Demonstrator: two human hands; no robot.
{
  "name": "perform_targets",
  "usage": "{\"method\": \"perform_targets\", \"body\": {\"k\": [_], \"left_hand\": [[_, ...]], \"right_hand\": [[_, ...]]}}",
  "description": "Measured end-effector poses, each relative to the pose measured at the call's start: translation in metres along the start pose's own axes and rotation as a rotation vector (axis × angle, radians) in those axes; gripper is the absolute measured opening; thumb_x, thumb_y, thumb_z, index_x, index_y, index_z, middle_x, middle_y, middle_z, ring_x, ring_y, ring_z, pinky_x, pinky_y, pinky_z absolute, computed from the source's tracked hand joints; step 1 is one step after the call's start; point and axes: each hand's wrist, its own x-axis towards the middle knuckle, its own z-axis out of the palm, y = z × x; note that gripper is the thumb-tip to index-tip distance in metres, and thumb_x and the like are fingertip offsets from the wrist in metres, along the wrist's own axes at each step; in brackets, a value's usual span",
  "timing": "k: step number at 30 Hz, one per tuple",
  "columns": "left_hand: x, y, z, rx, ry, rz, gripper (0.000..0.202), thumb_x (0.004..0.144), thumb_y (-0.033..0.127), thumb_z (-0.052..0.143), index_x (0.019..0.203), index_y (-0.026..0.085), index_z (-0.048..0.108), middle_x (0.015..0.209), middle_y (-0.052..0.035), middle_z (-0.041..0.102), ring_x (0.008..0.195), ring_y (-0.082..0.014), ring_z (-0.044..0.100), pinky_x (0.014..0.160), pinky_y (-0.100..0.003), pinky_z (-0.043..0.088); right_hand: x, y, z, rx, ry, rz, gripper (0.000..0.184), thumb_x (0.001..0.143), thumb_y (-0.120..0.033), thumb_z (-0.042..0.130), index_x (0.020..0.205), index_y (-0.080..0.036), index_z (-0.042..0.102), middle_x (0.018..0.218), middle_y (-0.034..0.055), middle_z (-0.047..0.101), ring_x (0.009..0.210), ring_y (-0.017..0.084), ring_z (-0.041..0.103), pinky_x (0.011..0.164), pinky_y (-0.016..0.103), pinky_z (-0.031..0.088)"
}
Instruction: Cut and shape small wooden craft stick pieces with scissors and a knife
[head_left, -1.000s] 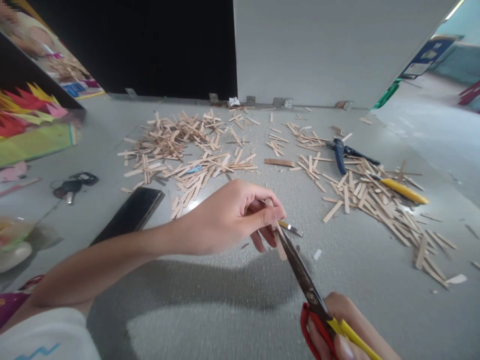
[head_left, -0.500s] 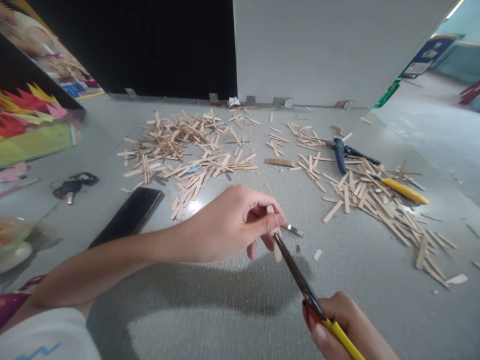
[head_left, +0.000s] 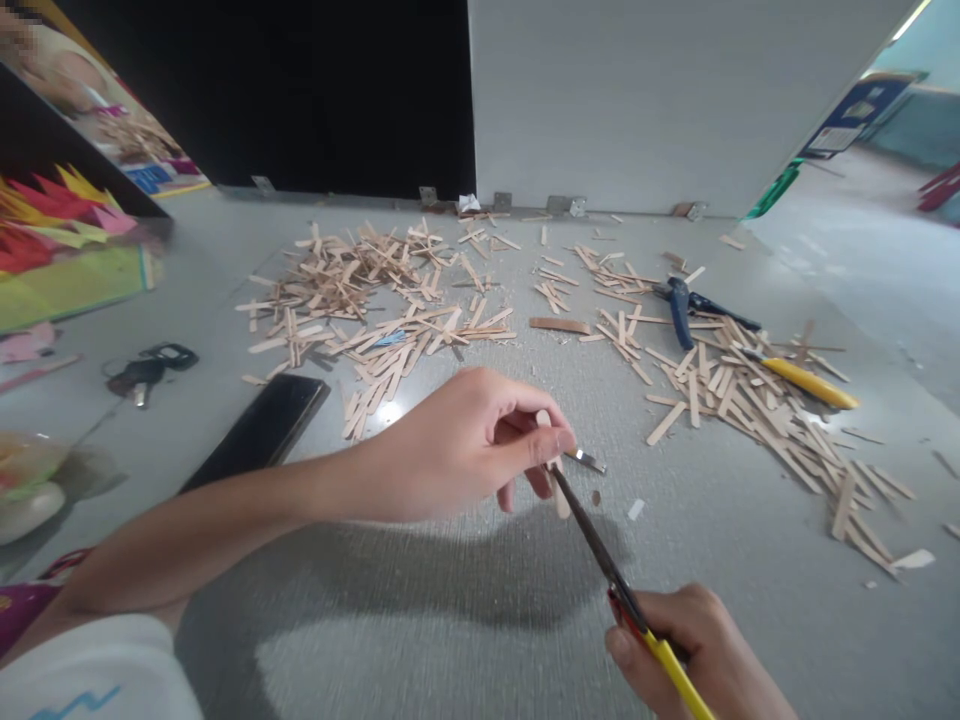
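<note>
My left hand (head_left: 487, 445) pinches a small wooden craft stick (head_left: 561, 500) between thumb and fingers; the stick's lower end points down toward me. In my right hand (head_left: 694, 640), at the lower right, is a pair of scissors (head_left: 600, 550) with yellow and red handles. The blade tips meet the stick just below my left thumb. Whether they have cut into the wood I cannot tell. Just beyond my left fingertips shows the metal tip of a cutter (head_left: 589, 460); the rest of it is hidden by the hand.
Craft stick pieces lie in a pile (head_left: 360, 265) at the back left and another (head_left: 735, 385) at the right. Blue-handled pliers (head_left: 681, 310) and a yellow cutter knife (head_left: 810, 382) rest on the right pile. A phone (head_left: 259, 430) and keys (head_left: 142, 375) are at the left.
The lower end of the stick has shifted slightly to the right and up. The thumb of my right hand has moved a little on the scissor handle, and the blades look closer together.
</note>
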Motion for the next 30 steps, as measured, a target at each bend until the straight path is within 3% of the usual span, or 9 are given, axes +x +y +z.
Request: {"method": "perform_targets", "body": {"k": [5, 12, 15, 21, 30], "left_hand": [[0.001, -0.001, -0.006, 0.02, 0.007, 0.001, 0.029, 0.106, 0.024, 0.067, 0.08, 0.015, 0.077, 0.071, -0.0019, 0.076, 0.06, -0.0096, 0.07, 0.05, -0.012, 0.054], [0.006, 0.0, -0.007, -0.079, 0.029, -0.001, 0.018, 0.099, 0.002, 0.065, 0.093, 0.013, 0.078, 0.074, -0.0008, 0.079, 0.064, -0.0083, 0.073, 0.058, -0.012, 0.06], [0.004, 0.0, -0.006, -0.098, 0.036, 0.004, 0.018, 0.099, 0.003, 0.066, 0.094, 0.014, 0.078, 0.076, -0.0012, 0.08, 0.067, -0.0097, 0.075, 0.059, -0.013, 0.061], [0.003, -0.009, -0.005, -0.192, -0.022, -0.002, 0.012, 0.097, 0.006, 0.072, 0.097, 0.015, 0.08, 0.078, -0.001, 0.081, 0.065, -0.0091, 0.074, 0.061, -0.015, 0.061], [0.005, -0.005, -0.01, -0.386, -0.091, -0.071, 0.018, 0.084, 0.004, 0.087, 0.079, 0.015, 0.073, 0.068, 0.0008, 0.077, 0.057, -0.0084, 0.071, 0.056, -0.014, 0.06]], "right_hand": [[0.001, -0.005, -0.002, 0.018, 0.061, 0.01, 0.069, 0.095, -0.08, 0.056, 0.061, -0.026, 0.028, 0.058, -0.0075, 0.018, 0.052, 0.011, 0.014, 0.051, 0.033, 0.016], [0.0, 0.008, 0.001, 0.17, 0.153, 0.088, 0.067, 0.092, -0.084, 0.059, 0.063, -0.027, 0.039, 0.046, -0.0058, 0.034, 0.038, 0.012, 0.034, 0.039, 0.027, 0.023], [0.0, 0.005, 0.002, 0.22, 0.215, 0.086, 0.069, 0.091, -0.088, 0.056, 0.062, -0.027, 0.041, 0.045, -0.0045, 0.038, 0.04, 0.012, 0.036, 0.039, 0.025, 0.028], [0.0, -0.007, 0.0, 0.342, 0.294, 0.226, 0.073, 0.084, -0.095, 0.058, 0.058, -0.027, 0.044, 0.047, -0.0025, 0.047, 0.043, 0.014, 0.045, 0.047, 0.028, 0.047], [0.003, -0.005, 0.003, 0.354, 0.28, 0.239, 0.076, 0.081, -0.098, 0.057, 0.061, -0.026, 0.046, 0.046, -0.0032, 0.048, 0.043, 0.012, 0.043, 0.045, 0.026, 0.043]]}}
